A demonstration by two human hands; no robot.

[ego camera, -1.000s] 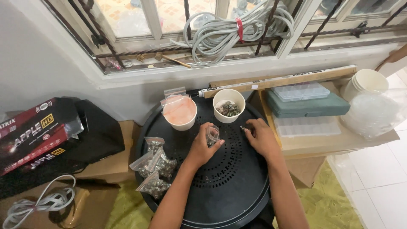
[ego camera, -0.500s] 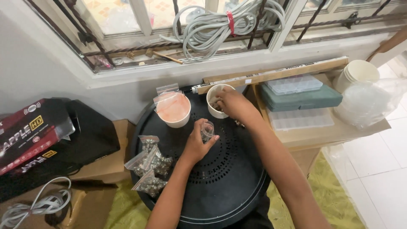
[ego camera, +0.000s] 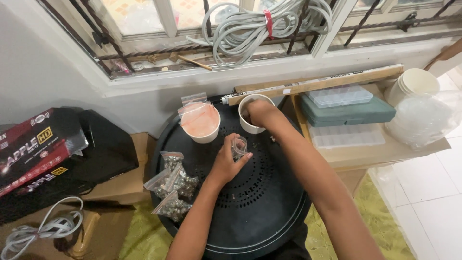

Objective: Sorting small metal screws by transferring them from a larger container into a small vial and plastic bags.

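A: Where's the small clear plastic zip bag point(ego camera: 239, 146)?

B: In the left hand point(ego camera: 226, 163), just in front of the white round paper cup point(ego camera: 253, 114), over the black round perforated tray point(ego camera: 250, 212). Long axis approx upright, mouth pointing up & a bit toward the cup.

A: Grip?

B: Left thumb & fingertips curled in, pinched on the bag's lower part. Not a full fist, loosely closed round it.

A: Right hand point(ego camera: 260, 111)?

B: Dipped into the cup, fingers bunched down inside the rim. Fingertips hidden, so can't tell if they grip anything. Hands are apart; right one is beyond the left, up at the cup.

A: Other stuff near the cup?

B: Left of it, a second white cup holding pinkish clear plastic bags point(ego camera: 201, 120). Further left & nearer the person, three clear zip bags filled w/ small grey metal parts point(ego camera: 174, 185), lying on the tray edge. Right of the cup, a dark green flat plastic case point(ego camera: 346, 113) w/ a clear compartment box point(ego camera: 340, 95) on top. Behind the cup, a long cardboard tube box point(ego camera: 313, 84), lying crosswise. Above that, a coil of grey cable point(ego camera: 260, 24) on the window bars.
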